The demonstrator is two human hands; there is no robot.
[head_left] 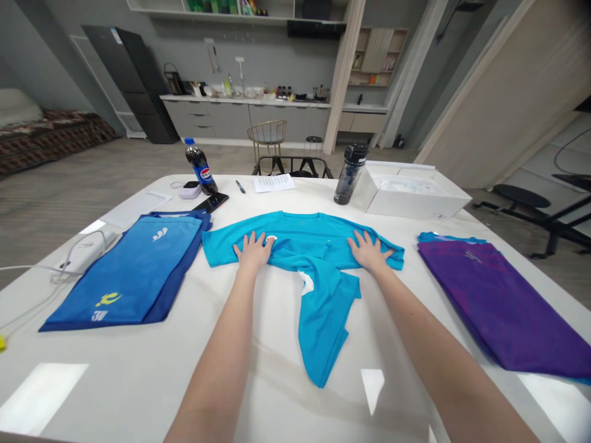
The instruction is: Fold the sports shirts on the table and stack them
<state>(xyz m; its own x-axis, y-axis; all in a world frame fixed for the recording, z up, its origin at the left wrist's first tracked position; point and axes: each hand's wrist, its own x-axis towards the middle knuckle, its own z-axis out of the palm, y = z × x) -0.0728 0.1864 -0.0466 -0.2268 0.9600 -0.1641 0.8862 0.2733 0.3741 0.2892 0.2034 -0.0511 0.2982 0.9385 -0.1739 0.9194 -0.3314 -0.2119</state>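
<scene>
A bright turquoise T-shirt (305, 237) lies on the white table (286, 344), its shoulders and sleeves spread wide at the far side. The lower part is bunched, and one narrow tail trails toward me. White print shows in patches among the folds. My left hand (253, 250) lies flat on the left part of the shirt, fingers spread. On the right part, near the sleeve, my right hand (368, 250) rests with its fingers spread too. Neither hand grips the cloth.
Folded blue shirts (138, 264) lie to the left, a folded purple shirt (498, 295) to the right. Along the far side stand a cola bottle (202, 169), a dark tumbler (349, 175) and a white box (406, 200). A phone (212, 202) and a white power strip (87, 251) with cables are at left.
</scene>
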